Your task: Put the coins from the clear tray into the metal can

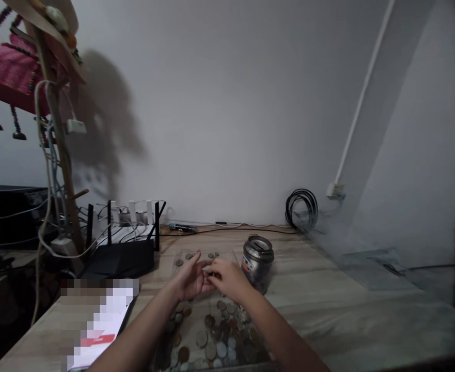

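My left hand (191, 278) and my right hand (228, 277) meet above a clear tray (181, 257) on the wooden table. Several coins (219, 341) lie spread in the tray, and a few more coins (190, 257) sit at its far end. My left hand is palm-up with fingers stretched out. The fingers of my right hand are pinched together at the left palm; what they hold is too small to make out. A metal tin can (257, 260) with a slotted lid stands just right of my right hand.
A black router (121, 253) with antennas and a tangle of white cables sit at the left. A paper (99, 330) lies at the near left. A pen (182, 227) and a black cable coil (301, 207) lie by the back wall.
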Tool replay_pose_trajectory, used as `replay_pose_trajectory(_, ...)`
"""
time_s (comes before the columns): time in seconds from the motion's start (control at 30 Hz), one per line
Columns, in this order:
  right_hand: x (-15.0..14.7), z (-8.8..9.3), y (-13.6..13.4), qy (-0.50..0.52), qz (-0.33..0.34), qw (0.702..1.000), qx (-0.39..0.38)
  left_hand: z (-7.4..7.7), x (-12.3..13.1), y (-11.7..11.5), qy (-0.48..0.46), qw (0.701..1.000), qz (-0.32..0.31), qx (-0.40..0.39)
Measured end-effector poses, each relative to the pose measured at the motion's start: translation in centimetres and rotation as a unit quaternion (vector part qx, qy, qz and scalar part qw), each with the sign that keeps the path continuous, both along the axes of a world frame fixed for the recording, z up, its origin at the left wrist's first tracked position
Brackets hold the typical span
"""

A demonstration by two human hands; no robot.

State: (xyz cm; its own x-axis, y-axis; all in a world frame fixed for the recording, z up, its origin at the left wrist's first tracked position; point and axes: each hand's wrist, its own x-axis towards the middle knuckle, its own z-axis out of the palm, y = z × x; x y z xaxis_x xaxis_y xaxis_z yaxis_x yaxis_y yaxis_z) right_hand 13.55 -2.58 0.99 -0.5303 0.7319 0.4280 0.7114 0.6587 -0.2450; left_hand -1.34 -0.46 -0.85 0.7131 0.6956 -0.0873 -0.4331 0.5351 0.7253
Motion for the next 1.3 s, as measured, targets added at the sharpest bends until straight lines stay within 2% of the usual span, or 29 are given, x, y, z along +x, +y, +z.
replay_pose_trajectory(0.1,1.0,0.8,0.1,0.029,-0.024,0.999,0.023,0.0,0.0,-0.1,0.003,1.0,-0.014,0.01)
replay_pose_trajectory(0.17,2.6,2.0,0.2,0.088,-0.064,0.99,0.086,0.0,0.0,-0.1,0.016,1.0,-0.019,0.018)
replay_pose_trajectory(0.3,7.7,3.9,1.1,0.222,-0.212,0.926,0.22,-0.2,0.0,0.1,0.064,0.997,-0.013,0.034)
replay_pose_trajectory(0.33,9.1,4.0,1.5,0.229,-0.256,0.912,0.224,-0.3,0.0,0.1,0.075,0.996,-0.01,0.037)
replay_pose_trajectory(0.4,11.3,4.0,2.6,0.236,-0.317,0.9,0.182,-0.4,0.1,0.1,0.099,0.994,-0.001,0.039)
replay_pose_trajectory(0.53,13.0,3.4,4.3,0.257,-0.303,0.915,0.062,-0.7,0.3,0.4,0.189,0.979,0.05,0.066)
replay_pose_trajectory(0.6,12.7,3.5,4.6,0.246,-0.303,0.92,0.04,-0.8,0.4,0.6,0.288,0.945,0.106,0.117)
replay_pose_trajectory(0.63,12.5,3.7,4.4,0.233,-0.307,0.922,0.043,-0.9,0.3,0.7,0.354,0.912,0.134,0.161)
replay_pose_trajectory(0.67,12.1,3.9,4.1,0.22,-0.309,0.923,0.06,-1.0,0.2,0.8,0.423,0.865,0.159,0.219)
replay_pose_trajectory(0.7,11.6,4.1,3.6,0.211,-0.308,0.923,0.093,-1.1,0.1,0.9,0.491,0.805,0.176,0.283)
replay_pose_trajectory(0.8,9.4,4.5,1.5,0.218,-0.259,0.915,0.221,-1.9,-0.4,0.8,0.649,0.607,0.161,0.43)
replay_pose_trajectory(0.83,8.4,4.4,0.9,0.222,-0.228,0.917,0.24,-2.2,-0.5,0.6,0.681,0.561,0.138,0.45)
replay_pose_trajectory(0.9,6.1,3.8,0.0,0.196,-0.158,0.946,0.203,-2.4,-0.7,0.1,0.716,0.508,0.091,0.471)
replay_pose_trajectory(1.0,3.0,1.9,-0.2,0.06,-0.09,0.993,0.046,-2.0,-0.7,-1.0,0.733,0.475,0.06,0.483)
replay_pose_trajectory(1.1,1.3,-0.3,-0.1,-0.087,-0.115,0.986,-0.081,-1.0,-0.4,-2.0,0.731,0.465,0.059,0.496)
replay_pose_trajectory(1.17,1.0,-1.3,-0.6,-0.153,-0.118,0.973,-0.126,-0.5,-0.1,-2.5,0.71,0.478,0.036,0.515)
replay_pose_trajectory(1.3,1.6,-1.4,-2.6,-0.212,-0.009,0.963,-0.165,-0.2,0.5,-3.5,0.643,0.529,-0.087,0.548)
